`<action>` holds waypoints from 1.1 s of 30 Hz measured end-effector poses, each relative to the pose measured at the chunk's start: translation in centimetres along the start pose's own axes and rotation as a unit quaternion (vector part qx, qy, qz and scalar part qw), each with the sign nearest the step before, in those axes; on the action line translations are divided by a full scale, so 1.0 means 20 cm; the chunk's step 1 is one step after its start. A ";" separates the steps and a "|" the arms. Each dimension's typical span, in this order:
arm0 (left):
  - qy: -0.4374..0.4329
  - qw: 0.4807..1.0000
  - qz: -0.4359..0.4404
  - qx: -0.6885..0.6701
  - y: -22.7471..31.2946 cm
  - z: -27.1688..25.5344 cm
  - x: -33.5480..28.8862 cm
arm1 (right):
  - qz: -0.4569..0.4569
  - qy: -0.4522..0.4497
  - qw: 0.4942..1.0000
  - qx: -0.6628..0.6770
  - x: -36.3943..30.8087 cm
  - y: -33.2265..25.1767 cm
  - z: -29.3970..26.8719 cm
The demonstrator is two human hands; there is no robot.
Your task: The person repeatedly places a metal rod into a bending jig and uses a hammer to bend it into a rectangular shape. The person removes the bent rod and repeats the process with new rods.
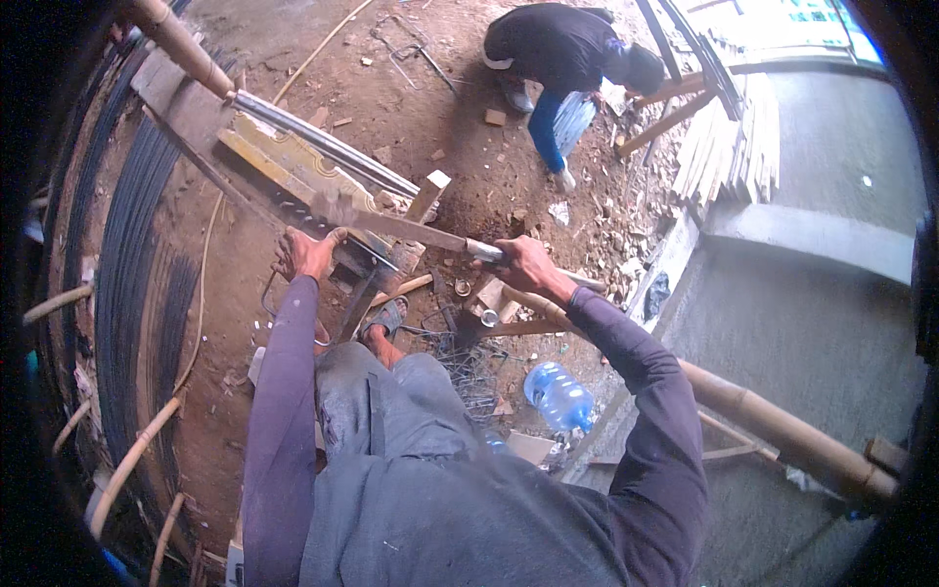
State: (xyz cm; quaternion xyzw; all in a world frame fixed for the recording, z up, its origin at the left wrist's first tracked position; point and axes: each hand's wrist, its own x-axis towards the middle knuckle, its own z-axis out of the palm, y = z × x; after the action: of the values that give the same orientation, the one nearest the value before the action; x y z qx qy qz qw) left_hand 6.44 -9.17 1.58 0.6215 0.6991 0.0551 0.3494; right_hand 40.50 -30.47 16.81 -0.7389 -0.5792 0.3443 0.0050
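Note:
My right hand (533, 266) is closed round the pale-and-black handle of a long flat tool with a brown blade (421, 231). The blade reaches leftward across a low work stand, and its far end is blurred by motion. My left hand (309, 254) is curled at the stand's near side, close to that end; what its fingers grip is hidden. A dark metal plate (376, 251) with a bright edge lies just right of it. A long thin dark strip (210, 168) runs from the far left down toward this hand. Yellow-brown boards (284, 168) lie beyond.
Another person (558, 59) crouches ahead, reaching to the rubble-strewn ground. Bundled dark rods (137, 264) lie at left. A tangle of bent wire (465, 382) and a blue water jug (558, 396) are near my legs. Bamboo poles (782, 430) and a concrete ledge (812, 240) stand right.

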 end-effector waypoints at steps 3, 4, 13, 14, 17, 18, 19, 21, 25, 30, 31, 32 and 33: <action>-0.138 0.939 0.025 -0.315 -0.04 0.02 0.01 | -0.036 0.064 0.994 -0.087 0.02 0.14 0.02; -0.077 0.981 -0.006 -0.178 -0.05 0.02 0.00 | -0.096 0.143 0.985 -0.021 0.04 0.19 0.01; -0.100 0.991 -0.077 -0.051 0.07 -0.11 -0.08 | -0.283 0.209 0.901 -0.255 0.42 0.49 -0.22; -0.099 0.991 -0.077 -0.038 0.08 -0.12 -0.09 | -0.287 0.194 0.898 -0.273 0.46 0.49 -0.24; -0.123 0.988 -0.076 -0.062 0.11 -0.14 -0.10 | -0.316 0.192 0.885 -0.284 0.58 0.50 -0.28; -0.115 0.988 -0.069 -0.076 0.11 -0.14 -0.10 | -0.315 0.186 0.887 -0.283 0.61 0.50 -0.28; -0.119 0.986 -0.076 -0.084 0.11 -0.14 -0.10 | -0.325 0.192 0.880 -0.287 0.64 0.50 -0.29; -0.094 0.993 -0.069 -0.017 0.11 -0.13 -0.11 | -0.314 0.174 0.886 -0.294 0.69 0.52 -0.29; -0.073 0.995 -0.063 -0.018 0.12 -0.15 -0.12 | -0.331 0.183 0.880 -0.288 0.76 0.55 -0.27; -0.092 0.992 -0.084 -0.021 0.14 -0.17 -0.13 | -0.338 0.181 0.876 -0.292 0.77 0.57 -0.25; -0.084 0.993 -0.087 0.008 0.15 -0.17 -0.13 | -0.346 0.189 0.874 -0.283 0.77 0.57 -0.25; -0.077 0.992 -0.090 0.038 0.15 -0.16 -0.13 | -0.348 0.190 0.879 -0.265 0.75 0.57 -0.24; -0.062 0.992 -0.084 0.069 0.14 -0.15 -0.13 | -0.349 0.195 0.874 -0.274 0.74 0.57 -0.24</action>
State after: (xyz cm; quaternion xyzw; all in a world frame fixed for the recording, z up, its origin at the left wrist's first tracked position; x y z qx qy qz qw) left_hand 7.08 -9.72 6.38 0.5854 0.7277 -0.0617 0.3520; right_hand 54.06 -19.65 8.35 -0.5123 -0.8581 -0.0037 0.0349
